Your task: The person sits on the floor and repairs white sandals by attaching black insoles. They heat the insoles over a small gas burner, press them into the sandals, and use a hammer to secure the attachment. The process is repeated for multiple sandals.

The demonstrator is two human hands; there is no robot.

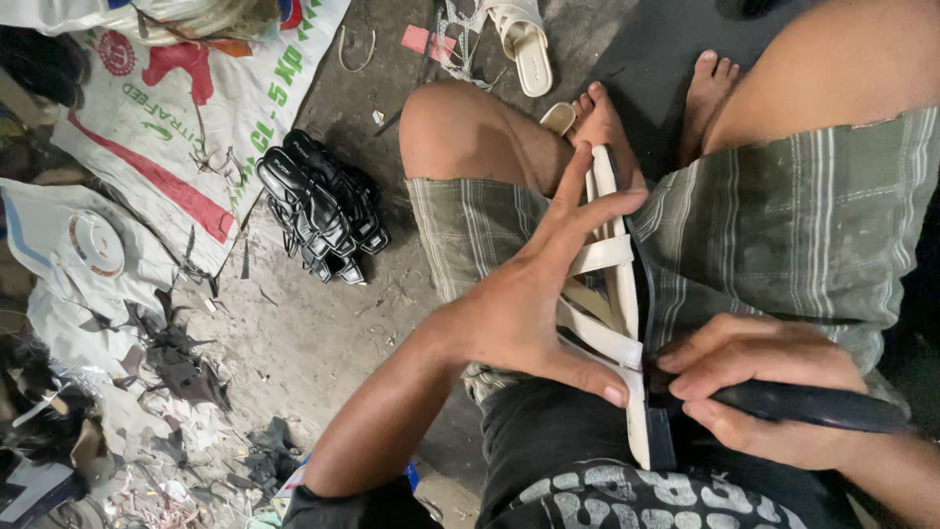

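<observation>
My left hand (534,309) spreads flat over the white strappy sandal (617,313) on my lap; my right hand (759,387) wraps its grip around a dark-handled tool (822,407) near the heel.

A white strapped sandal (619,294) is pressed flat by the left hand (534,294); a dark-handled tool (793,404) is gripped by the right hand (759,392).
</observation>
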